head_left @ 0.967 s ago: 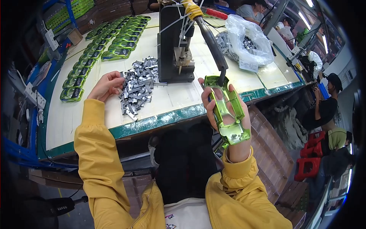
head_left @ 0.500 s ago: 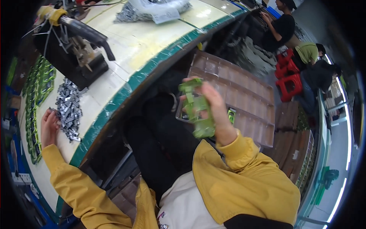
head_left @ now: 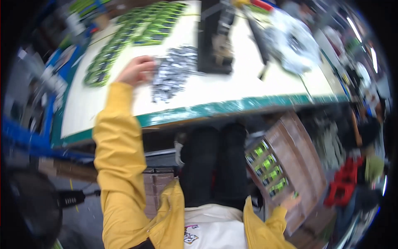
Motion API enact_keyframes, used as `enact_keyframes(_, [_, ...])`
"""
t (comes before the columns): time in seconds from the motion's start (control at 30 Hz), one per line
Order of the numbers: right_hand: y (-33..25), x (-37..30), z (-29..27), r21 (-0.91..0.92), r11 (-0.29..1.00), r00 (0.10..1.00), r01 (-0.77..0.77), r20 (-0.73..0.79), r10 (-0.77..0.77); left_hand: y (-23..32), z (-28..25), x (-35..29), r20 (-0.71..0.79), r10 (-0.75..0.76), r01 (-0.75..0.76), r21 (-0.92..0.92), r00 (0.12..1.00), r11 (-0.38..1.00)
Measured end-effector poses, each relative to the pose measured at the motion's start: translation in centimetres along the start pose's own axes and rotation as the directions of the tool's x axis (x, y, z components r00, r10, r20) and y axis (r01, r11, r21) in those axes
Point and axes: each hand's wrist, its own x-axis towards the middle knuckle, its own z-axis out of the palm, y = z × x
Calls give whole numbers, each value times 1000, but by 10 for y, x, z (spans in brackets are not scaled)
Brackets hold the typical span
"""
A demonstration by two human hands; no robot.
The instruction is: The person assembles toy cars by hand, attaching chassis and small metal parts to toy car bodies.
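On the white table, my left hand (head_left: 137, 70) is at the left edge of a heap of small grey metal parts (head_left: 172, 74). Its fingers are bent together, and blur hides what they hold. Low at the right, my right hand (head_left: 291, 201) is over a brown compartmented tray (head_left: 304, 166), fingers closed with a small bit of green at their tips. Several green-and-black pieces (head_left: 268, 169) lie in rows in the tray's left compartments, beside my knees.
Rows of green pieces (head_left: 159, 23) lie at the table's far left. A black bench press (head_left: 215, 45) stands behind the heap, with a clear plastic bag (head_left: 292, 39) to its right. Red stools (head_left: 342, 186) and people are at the right.
My view has swung toward the table. My right hand has gone down to the tray from the raised green pieces it held, and more green pieces now show in the tray. The left stays by the heap.
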Motion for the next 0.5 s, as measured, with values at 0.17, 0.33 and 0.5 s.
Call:
enact_keyframes(0.17, [-15,-10,16,-424,905,975,-29,186,118,30,-22,-48,-162,73,-46,165,984,985])
enact_keyframes(0.33, [-10,0,8,-469,883,934,-12,311,177,28,-107,-50,-568,252,-29,372,783,928])
enact_keyframes(0.5, [32,3,36,-258,958,936,125,352,-27,-6,-226,-41,-708,455,15,548,541,836])
